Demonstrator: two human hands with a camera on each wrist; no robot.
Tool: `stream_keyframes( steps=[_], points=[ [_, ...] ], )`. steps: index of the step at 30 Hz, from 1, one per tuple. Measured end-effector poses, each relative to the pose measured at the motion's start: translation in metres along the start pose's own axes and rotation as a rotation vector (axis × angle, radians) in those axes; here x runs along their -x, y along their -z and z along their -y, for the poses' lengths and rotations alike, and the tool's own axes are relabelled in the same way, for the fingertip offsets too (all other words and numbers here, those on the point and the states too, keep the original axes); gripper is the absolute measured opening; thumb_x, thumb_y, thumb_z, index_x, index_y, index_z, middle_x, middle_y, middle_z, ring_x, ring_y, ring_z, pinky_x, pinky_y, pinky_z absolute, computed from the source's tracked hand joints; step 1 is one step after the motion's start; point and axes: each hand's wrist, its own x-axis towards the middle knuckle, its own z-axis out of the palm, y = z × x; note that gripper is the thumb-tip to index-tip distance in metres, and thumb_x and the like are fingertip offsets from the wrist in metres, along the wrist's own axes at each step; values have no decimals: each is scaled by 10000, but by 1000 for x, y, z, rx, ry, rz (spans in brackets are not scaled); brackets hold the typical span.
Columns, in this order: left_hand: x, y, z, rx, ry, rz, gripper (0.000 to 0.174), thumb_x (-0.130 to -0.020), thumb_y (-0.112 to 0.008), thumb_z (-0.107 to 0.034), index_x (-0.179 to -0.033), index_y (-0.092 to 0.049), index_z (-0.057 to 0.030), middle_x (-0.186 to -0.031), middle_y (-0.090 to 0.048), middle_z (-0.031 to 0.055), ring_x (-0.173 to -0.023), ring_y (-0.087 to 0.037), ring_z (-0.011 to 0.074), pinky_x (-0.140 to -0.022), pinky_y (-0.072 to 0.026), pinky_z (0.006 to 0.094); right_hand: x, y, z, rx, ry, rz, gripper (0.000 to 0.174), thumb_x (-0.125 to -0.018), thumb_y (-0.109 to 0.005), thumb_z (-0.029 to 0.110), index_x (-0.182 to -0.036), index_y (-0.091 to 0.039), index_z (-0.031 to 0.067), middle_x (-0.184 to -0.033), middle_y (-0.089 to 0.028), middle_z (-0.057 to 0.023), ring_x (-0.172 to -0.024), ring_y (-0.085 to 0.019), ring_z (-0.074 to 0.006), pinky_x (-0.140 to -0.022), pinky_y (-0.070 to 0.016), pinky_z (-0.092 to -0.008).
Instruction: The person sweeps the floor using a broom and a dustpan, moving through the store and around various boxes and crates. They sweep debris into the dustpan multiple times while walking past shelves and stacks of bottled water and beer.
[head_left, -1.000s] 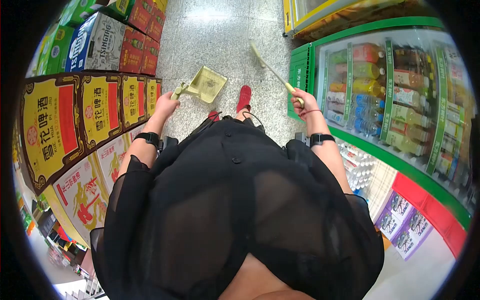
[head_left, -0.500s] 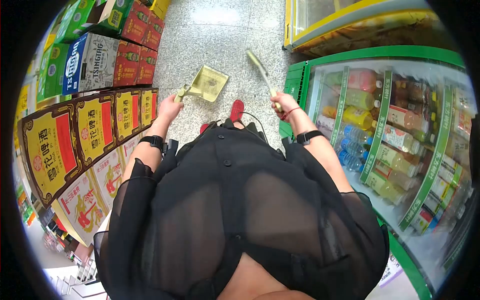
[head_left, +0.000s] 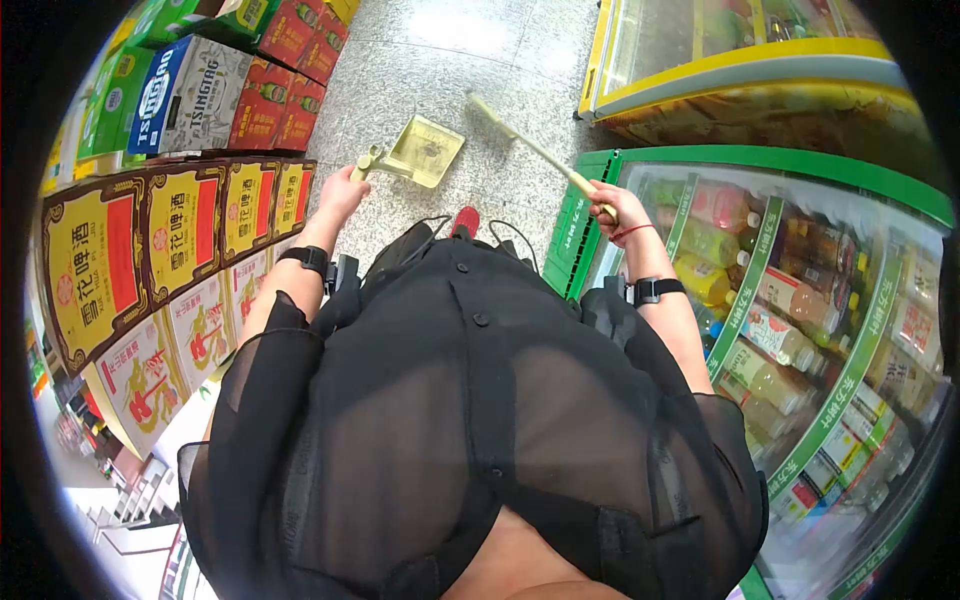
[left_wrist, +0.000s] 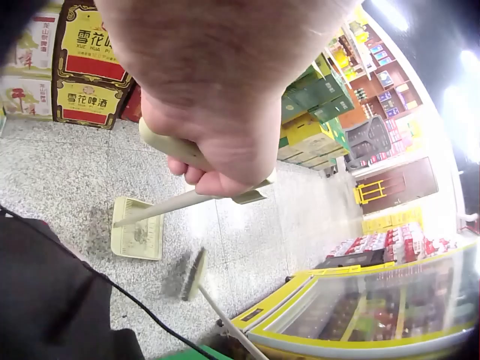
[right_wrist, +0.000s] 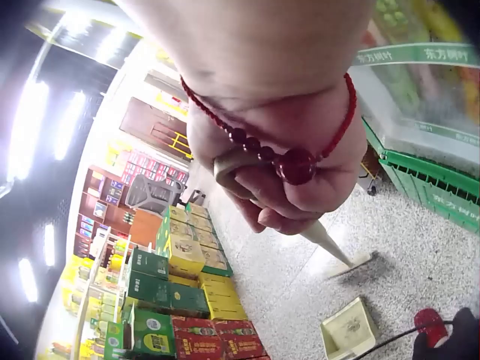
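Note:
My left hand (head_left: pixel 343 194) grips the top of a pale yellow long-handled dustpan (head_left: pixel 430 150), whose pan is low by the floor ahead of me. Some dark specks or dirt show inside the pan (left_wrist: pixel 139 241) in the left wrist view. In my right hand (head_left: pixel 622 208), the fingers curl round the end of a broom's pale handle (head_left: pixel 548 155). The broom head (head_left: pixel 490 115) is down at the floor, beyond and to the right of the dustpan, bristles angled toward it. In the right wrist view the broom head (right_wrist: pixel 352 266) stands apart from the pan (right_wrist: pixel 349 330).
Stacked beer cartons (head_left: pixel 180 215) line the left side. A green-framed drinks fridge (head_left: pixel 790 300) stands close on the right, with a yellow-edged freezer (head_left: pixel 740 85) beyond. Speckled tile floor (head_left: pixel 430 60) runs between them. A red shoe (head_left: pixel 465 220) shows below the dustpan.
The broom head has shifted left toward the dustpan. My right hand swung inward, then back out to the right. The pan sits slightly farther ahead, and more of the freezer shows.

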Motion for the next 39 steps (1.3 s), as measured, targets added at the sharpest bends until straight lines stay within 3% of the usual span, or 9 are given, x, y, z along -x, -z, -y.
stream_keyframes(
  steps=[7,10,14,18,20,23,27,32,39],
  points=[
    [-7,9,16,88,29,-66,388,-623,-598,-197,-994,-620,-85,-867,-636,158,-822,-606,285,-742,-460,360,-61,-21,20,0,24,-143,465,-793,-576,110,-1232,-428,146,-598,-490,19,-400,-396,-64,-335,-247,-206],
    [-14,10,23,33,50,-63,398,-623,-599,-197,-1007,-615,-92,-873,-637,156,-835,-606,288,-755,-458,361,-73,-41,18,-110,17,-134,244,-796,-564,86,-1019,-480,141,-571,-467,24,-393,-383,-70,-331,-238,-205],
    [-11,13,19,47,83,-87,379,-621,-600,-199,-982,-613,-85,-880,-633,166,-856,-601,305,-764,-457,371,-69,-67,17,292,-37,67,477,-781,-586,73,-1238,-461,123,-583,-482,13,-401,-401,-80,-324,-258,-241],
    [-16,26,23,105,136,-57,377,-620,-602,-203,-976,-612,-82,-893,-629,174,-872,-596,313,-772,-456,378,-61,-86,31,385,-44,65,498,-759,-606,76,-1244,-488,88,-601,-488,9,-429,-410,-73,-351,-260,-223],
    [-13,36,19,-33,69,-61,373,-624,-606,-201,-977,-614,-81,-891,-630,173,-869,-600,304,-768,-457,375,-63,-90,46,370,-78,206,525,-749,-610,77,-1257,-474,70,-627,-507,5,-448,-424,-65,-360,-261,-215],
    [-18,46,23,33,56,-87,354,-628,-608,-201,-959,-616,-77,-864,-629,163,-853,-603,293,-761,-455,371,-47,-111,80,382,-73,256,539,-742,-610,75,-1261,-465,51,-646,-519,6,-458,-437,-59,-360,-259,-212],
    [-24,55,38,129,137,-140,327,-628,-614,-193,-927,-611,-60,-811,-620,160,-795,-601,289,-724,-453,366,-57,-124,117,444,22,210,522,-756,-591,99,-1258,-467,28,-629,-508,8,-453,-420,-49,-354,-245,-193],
    [-38,64,71,379,251,-191,310,-609,-620,-165,-885,-601,-25,-744,-612,133,-695,-586,235,-656,-447,350,-114,-158,170,467,83,170,615,-753,-622,121,-1321,-389,81,-617,-494,0,-432,-398,-70,-352,-271,-216],
    [-51,91,78,384,293,-207,348,-606,-614,-136,-938,-618,-28,-765,-625,134,-702,-595,224,-667,-459,333,-177,-234,194,434,-26,108,433,-767,-629,117,-1177,-491,120,-616,-500,-7,-437,-423,-99,-345,-289,-247]
  ],
)
